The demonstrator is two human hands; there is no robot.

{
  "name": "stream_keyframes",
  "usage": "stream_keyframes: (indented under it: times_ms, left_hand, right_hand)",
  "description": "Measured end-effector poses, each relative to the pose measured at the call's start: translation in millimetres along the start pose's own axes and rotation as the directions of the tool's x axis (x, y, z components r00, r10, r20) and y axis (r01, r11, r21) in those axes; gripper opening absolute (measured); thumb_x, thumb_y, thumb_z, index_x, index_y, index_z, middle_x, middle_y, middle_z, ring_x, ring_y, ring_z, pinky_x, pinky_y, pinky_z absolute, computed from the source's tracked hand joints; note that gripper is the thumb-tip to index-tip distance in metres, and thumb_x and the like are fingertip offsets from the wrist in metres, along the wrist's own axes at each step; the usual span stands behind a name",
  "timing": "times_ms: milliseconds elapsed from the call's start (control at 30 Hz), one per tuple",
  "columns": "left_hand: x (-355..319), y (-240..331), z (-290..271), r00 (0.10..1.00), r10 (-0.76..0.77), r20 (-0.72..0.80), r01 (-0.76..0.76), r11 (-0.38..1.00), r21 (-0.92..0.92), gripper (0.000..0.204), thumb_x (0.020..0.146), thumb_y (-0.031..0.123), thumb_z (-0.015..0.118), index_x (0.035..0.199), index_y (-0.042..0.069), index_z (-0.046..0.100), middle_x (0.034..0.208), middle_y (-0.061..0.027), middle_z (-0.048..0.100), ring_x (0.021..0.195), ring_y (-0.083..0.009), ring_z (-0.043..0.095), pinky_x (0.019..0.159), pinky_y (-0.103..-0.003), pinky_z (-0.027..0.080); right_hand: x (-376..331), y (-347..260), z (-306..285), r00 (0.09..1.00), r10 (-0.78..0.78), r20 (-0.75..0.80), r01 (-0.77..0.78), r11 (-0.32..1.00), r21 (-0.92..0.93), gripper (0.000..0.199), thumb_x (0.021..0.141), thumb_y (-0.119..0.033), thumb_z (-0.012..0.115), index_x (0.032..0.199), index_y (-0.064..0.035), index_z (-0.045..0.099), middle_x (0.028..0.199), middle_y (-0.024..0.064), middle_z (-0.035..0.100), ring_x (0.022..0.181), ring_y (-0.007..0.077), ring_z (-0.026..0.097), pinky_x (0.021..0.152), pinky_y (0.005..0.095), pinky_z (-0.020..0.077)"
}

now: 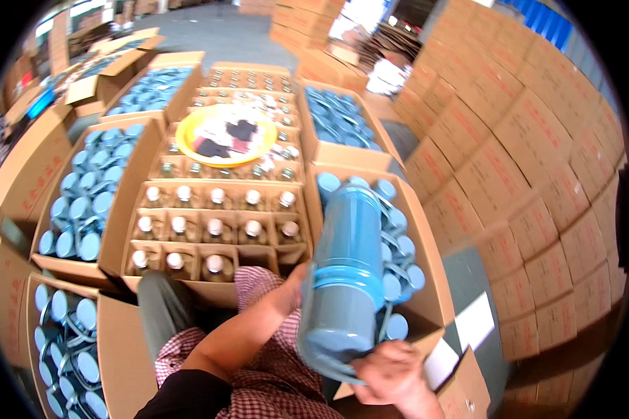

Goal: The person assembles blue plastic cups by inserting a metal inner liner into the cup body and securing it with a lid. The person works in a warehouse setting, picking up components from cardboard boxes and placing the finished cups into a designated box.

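A large blue thermos flask [348, 237] with a grey-blue end lies tilted across my front, its far end over an open carton. My right hand [391, 370] is closed around the handle at the near end. Against the flask's left side is my left hand [297, 283], holding it; its fingers are mostly hidden behind the flask. Beside that hand stands a divided carton [217, 285] of glass bottles with whitish tops [215, 228]. Under and right of the flask, the open carton [426, 279] holds several blue handled pieces [402, 248].
A yellow basin [223, 164] with dark and pale scraps rests on the farther divided cartons. More cartons of blue parts [80, 206] stand at the left and lower left. Stacked closed cartons [510, 140] wall off the right. Loose flaps [461, 391] stick up near my right hand.
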State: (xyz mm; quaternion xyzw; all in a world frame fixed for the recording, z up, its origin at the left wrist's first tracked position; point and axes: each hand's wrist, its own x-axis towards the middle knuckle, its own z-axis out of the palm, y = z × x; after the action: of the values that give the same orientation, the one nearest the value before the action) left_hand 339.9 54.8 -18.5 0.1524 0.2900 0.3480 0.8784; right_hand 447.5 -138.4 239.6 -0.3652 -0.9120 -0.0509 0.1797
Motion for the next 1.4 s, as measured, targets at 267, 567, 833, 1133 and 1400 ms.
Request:
stream_keyframes:
  times_ms: [267, 567, 833, 1133, 1400]
  left_hand:
    - [-167.1, 91.6, -161.2, 0.752, 0.653, -0.089, -0.613, 0.743, 0.269, 0.026, 0.095, 0.016, 0.048, 0.101, -0.002, 0.065, 0.092, -0.0091, 0.068, 0.078, -0.0175, 0.064, 0.069, -0.030, 0.053]
    - [-221.3, 46.4, -176.4, 0.743, 0.665, -0.075, -0.606, 0.716, 0.346, 0.034, 0.097, 0.028, 0.050, 0.104, -0.001, 0.066, 0.084, -0.0035, 0.068, 0.075, -0.0082, 0.060, 0.067, -0.024, 0.050]
    - [-293.3, 174.7, -168.4, 0.575, 0.798, -0.179, -0.740, 0.601, 0.302, 0.064, 0.097, 0.051, 0.030, 0.132, -0.001, 0.047, 0.123, -0.0152, 0.058, 0.115, -0.0241, 0.055, 0.100, -0.040, 0.040]
    - [-347.8, 234.1, -80.6, 0.493, 0.786, 0.374, -0.847, 0.334, 0.414, 0.100, 0.078, 0.075, 0.045, 0.140, -0.003, 0.036, 0.144, -0.0200, 0.037, 0.130, -0.0317, 0.041, 0.108, -0.042, 0.030]
    - [-332.3, 265.3, -46.5, 0.230, 0.598, 0.768, -0.083, -0.774, 0.628, 0.034, 0.077, 0.038, 0.069, 0.077, 0.004, 0.069, 0.070, -0.0075, 0.065, 0.066, -0.0272, 0.063, 0.064, -0.034, 0.050]
  right_hand:
    - [60.8, -35.4, 125.2, 0.899, -0.395, 0.188, 0.234, 0.798, 0.556, 0.022, 0.062, -0.014, 0.070, 0.075, -0.0083, 0.054, 0.063, 0.0055, 0.049, 0.065, 0.0253, 0.054, 0.057, 0.0372, 0.0442]
    - [247.8, -30.0, 112.2, 0.964, 0.017, -0.267, 0.093, 0.914, 0.394, 0.039, 0.087, -0.031, 0.058, 0.114, -0.0036, 0.062, 0.108, 0.0163, 0.065, 0.099, 0.0319, 0.062, 0.087, 0.0393, 0.0461]
    - [307.0, -63.6, 154.0, 0.956, -0.160, 0.247, -0.108, 0.589, 0.801, 0.046, 0.096, -0.036, 0.046, 0.099, 0.0039, 0.069, 0.095, 0.0175, 0.070, 0.085, 0.0233, 0.068, 0.078, 0.0311, 0.0514]
    - [321.5, -19.2, 228.2, 0.996, -0.090, -0.002, 0.011, 0.106, 0.994, 0.057, 0.093, -0.048, 0.045, 0.110, 0.0025, 0.064, 0.110, 0.0175, 0.065, 0.094, 0.0241, 0.065, 0.079, 0.0330, 0.0502]
    - [281.8, 12.8, 335.5, 0.943, 0.183, 0.276, -0.296, 0.087, 0.951, 0.026, 0.089, -0.019, 0.062, 0.106, -0.0002, 0.066, 0.100, 0.0131, 0.068, 0.086, 0.0161, 0.063, 0.075, 0.0274, 0.0493]
